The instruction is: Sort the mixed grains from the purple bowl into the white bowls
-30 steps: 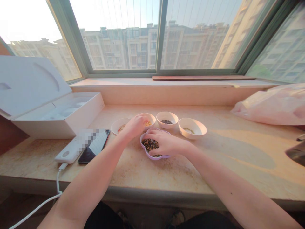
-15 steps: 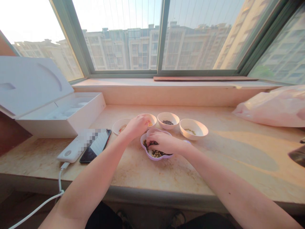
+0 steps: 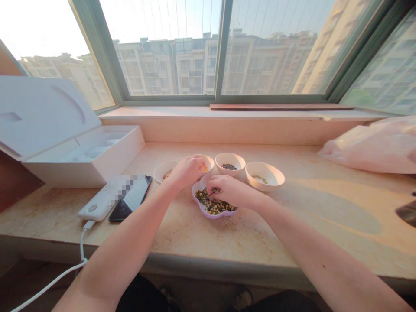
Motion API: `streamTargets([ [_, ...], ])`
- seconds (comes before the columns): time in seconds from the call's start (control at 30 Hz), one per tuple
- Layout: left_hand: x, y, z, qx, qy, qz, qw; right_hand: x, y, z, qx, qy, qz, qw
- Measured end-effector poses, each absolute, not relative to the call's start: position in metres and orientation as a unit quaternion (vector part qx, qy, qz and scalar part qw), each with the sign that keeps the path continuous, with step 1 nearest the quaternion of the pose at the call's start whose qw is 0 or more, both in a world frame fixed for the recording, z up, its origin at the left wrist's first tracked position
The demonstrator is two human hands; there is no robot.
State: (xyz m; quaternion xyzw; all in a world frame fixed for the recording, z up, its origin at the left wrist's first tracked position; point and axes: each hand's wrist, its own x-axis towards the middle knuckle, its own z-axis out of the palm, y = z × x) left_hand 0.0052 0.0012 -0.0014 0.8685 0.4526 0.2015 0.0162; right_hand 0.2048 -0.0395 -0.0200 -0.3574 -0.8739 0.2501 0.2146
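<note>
A purple scalloped bowl (image 3: pixel 199 207) holds a mix of dark, green and pale beans. Over its back right part is my right hand (image 3: pixel 227 190), fingers curled down and closed round some of the mix. My left hand (image 3: pixel 189 171) reaches over a white bowl (image 3: pixel 210 162) of yellow grains; its fingers are bent together at that bowl, and what they hold is hidden. To the left, partly behind my left hand, stands a white bowl (image 3: pixel 157 172) with reddish and pale pieces. A bowl of black beans (image 3: pixel 230 158) and a bowl with a few green beans (image 3: pixel 274 175) stand on the right.
On the stone counter (image 3: pixel 312 225), a power bank (image 3: pixel 97 206) with a white cable and a phone (image 3: pixel 130 201) lie at left, before an open white box (image 3: pixel 107 162). A pinkish plastic bag (image 3: pixel 373 145) lies at the right, and a window runs behind.
My right hand has risen slightly and moved a little right within the purple bowl, uncovering more of the mixed beans. My left hand has hardly moved.
</note>
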Motion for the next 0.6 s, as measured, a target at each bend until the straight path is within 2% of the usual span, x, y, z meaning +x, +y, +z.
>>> streamTargets([
  [0.17, 0.008, -0.007, 0.006, 0.857, 0.467, 0.218, 0.021, 0.212, -0.038, -0.006, -0.374, -0.878, 0.210, 0.211],
  [0.33, 0.013, -0.017, 0.010, 0.876, 0.427, 0.221, 0.034, 0.236, -0.032, 0.010, -0.514, -0.805, 0.128, 0.268],
  [0.5, 0.020, -0.030, 0.009, 0.926, 0.361, 0.094, 0.063, 0.265, -0.021, 0.018, -0.619, -0.741, 0.058, 0.254],
  [0.6, 0.022, -0.037, 0.010, 0.946, 0.314, 0.031, 0.079, 0.280, -0.013, 0.020, -0.675, -0.714, 0.027, 0.184],
])
